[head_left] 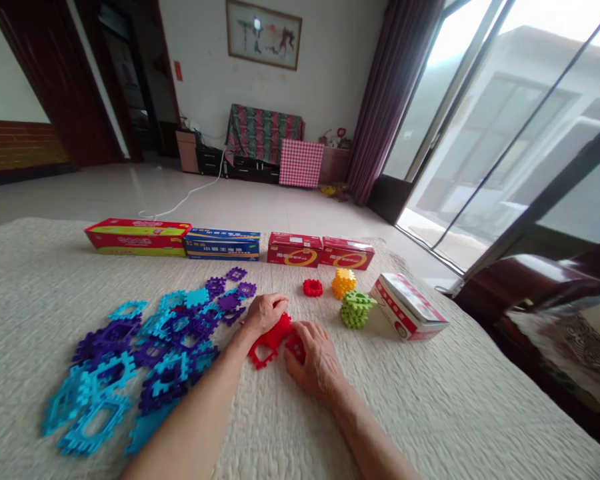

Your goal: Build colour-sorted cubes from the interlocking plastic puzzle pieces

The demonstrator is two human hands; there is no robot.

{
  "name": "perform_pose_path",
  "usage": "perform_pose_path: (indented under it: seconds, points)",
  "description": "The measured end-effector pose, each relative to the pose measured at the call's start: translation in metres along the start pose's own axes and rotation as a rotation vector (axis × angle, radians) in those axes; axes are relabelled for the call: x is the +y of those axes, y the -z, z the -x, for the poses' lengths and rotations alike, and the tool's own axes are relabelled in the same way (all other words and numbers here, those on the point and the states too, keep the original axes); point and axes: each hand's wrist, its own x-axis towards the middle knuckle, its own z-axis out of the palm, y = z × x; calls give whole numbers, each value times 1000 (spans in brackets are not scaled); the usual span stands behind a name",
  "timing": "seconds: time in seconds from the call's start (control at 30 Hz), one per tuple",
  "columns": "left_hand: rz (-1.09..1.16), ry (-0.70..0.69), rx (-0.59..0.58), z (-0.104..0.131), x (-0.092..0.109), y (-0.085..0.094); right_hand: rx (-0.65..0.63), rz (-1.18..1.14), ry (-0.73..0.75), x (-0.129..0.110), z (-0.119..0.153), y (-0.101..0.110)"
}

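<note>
Red plastic pieces (264, 352) with notched edges lie on the cream quilted cover between my hands. My left hand (267, 312) rests at their upper left end, its fingers curled together; what they hold, if anything, is hidden. Around another red piece (295, 346) my right hand (316, 357) is closed, thumb on the near side and fingers over the top. A small red stack (313, 287) sits farther off, with a yellow stack (344, 283) and a green stack (356, 309) to its right. Purple pieces (107, 339) and light blue pieces (95, 425) are heaped on the left.
Along the cover's (480, 400) far edge stand a red-and-yellow box (137, 237), a blue box (223, 245) and two red boxes (294, 250) (348, 253). A white-and-red box (409, 307) lies right of the green stack.
</note>
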Motion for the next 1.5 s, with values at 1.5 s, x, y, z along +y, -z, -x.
perform_pose_path:
  seconds: [1.5]
  points:
    - [-287,-12,232,67,28,-15,300,-74,-137,26,-1,-9]
